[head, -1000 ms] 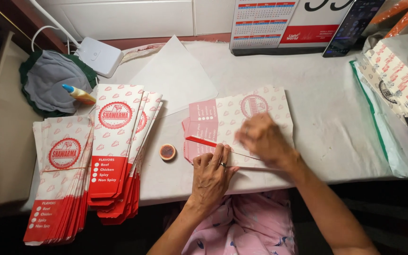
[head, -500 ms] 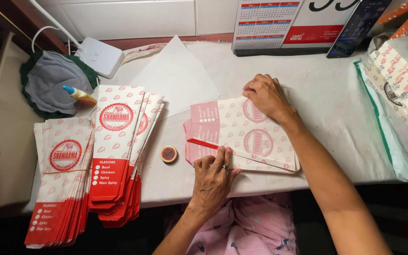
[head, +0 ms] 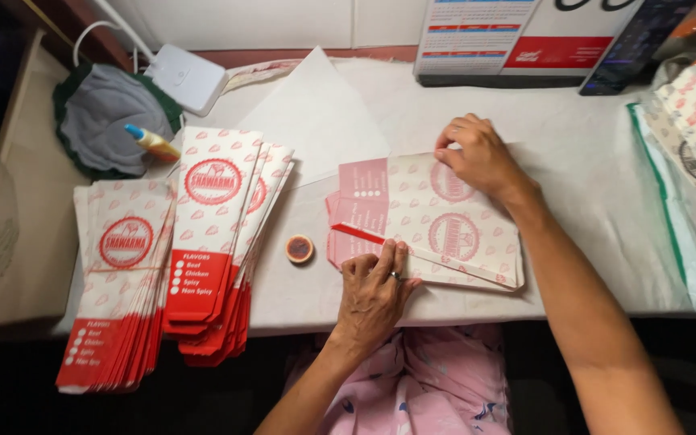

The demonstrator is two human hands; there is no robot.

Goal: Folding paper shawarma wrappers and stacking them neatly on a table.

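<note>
My right hand (head: 481,157) has slid from the near edge up to the far edge of the printed paper sheet (head: 437,221) on the counter (head: 590,201), fingers spread flat; my left hand (head: 374,286) stays pressing the folded red flap (head: 358,234), fingers together, beside the small glue pot (head: 299,248)

One head-worn view looks steeply down, close over the table (head: 590,185).
</note>
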